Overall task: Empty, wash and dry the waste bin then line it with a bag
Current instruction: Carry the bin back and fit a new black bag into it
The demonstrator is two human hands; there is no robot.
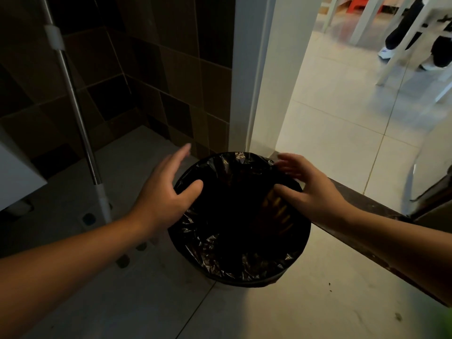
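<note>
A round waste bin (247, 285) stands on the floor by the doorway, lined with a black plastic bag (220, 255) folded over its rim. My left hand (166, 189) hovers over the bin's left rim with fingers straight and thumb spread above the bag. At the right rim my right hand (308, 189) has its fingers over the far edge of the bag and its thumb inside the opening. The bin's inside is dark and its contents cannot be made out.
A mop handle (80, 123) leans at the left against dark wall tiles. A white door frame (247, 81) rises behind the bin, with a dark threshold strip (367, 204) running right. Beyond it are white chair legs (401, 45) and a person's shoes (389, 52).
</note>
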